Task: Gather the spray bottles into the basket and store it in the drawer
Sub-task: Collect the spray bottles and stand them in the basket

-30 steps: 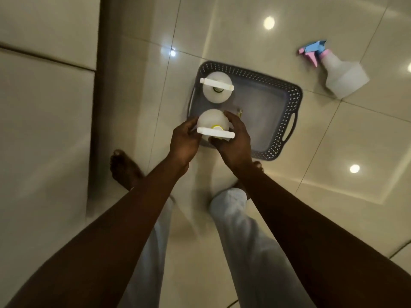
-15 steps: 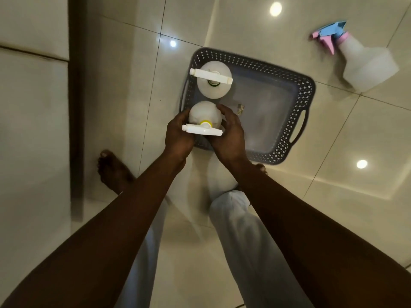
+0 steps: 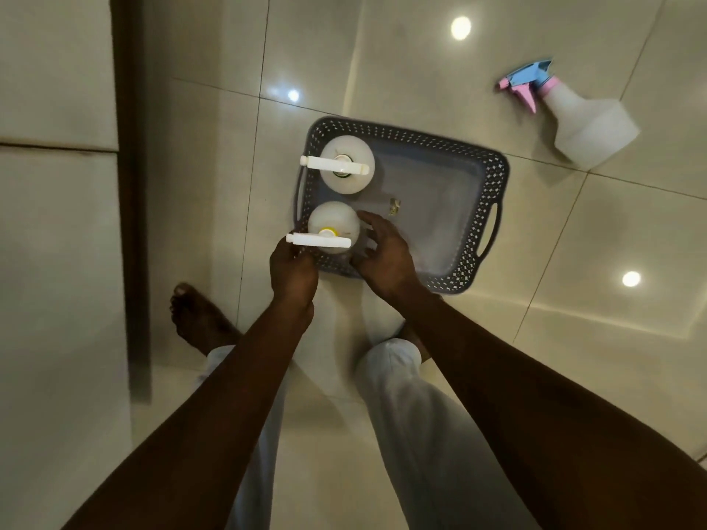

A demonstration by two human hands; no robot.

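Note:
A grey perforated basket sits on the tiled floor. Two white spray bottles stand upright in its left end: the far bottle and the near bottle, which has a yellow collar. My left hand hovers just below the near bottle's nozzle tip, fingers loosely curled and holding nothing. My right hand is beside that bottle's right side with fingers spread, not gripping it. A third spray bottle, white with a pink and blue trigger head, lies on its side on the floor to the basket's far right.
Pale cabinet or drawer fronts run along the left, with a dark gap beside them. My bare left foot and trouser legs are below the basket. A small scrap lies inside the basket. Glossy tiles reflect ceiling lights.
Both hands held the near white bottle over the basket's left end; now it stands in the basket and my hands have let go and drawn slightly back.

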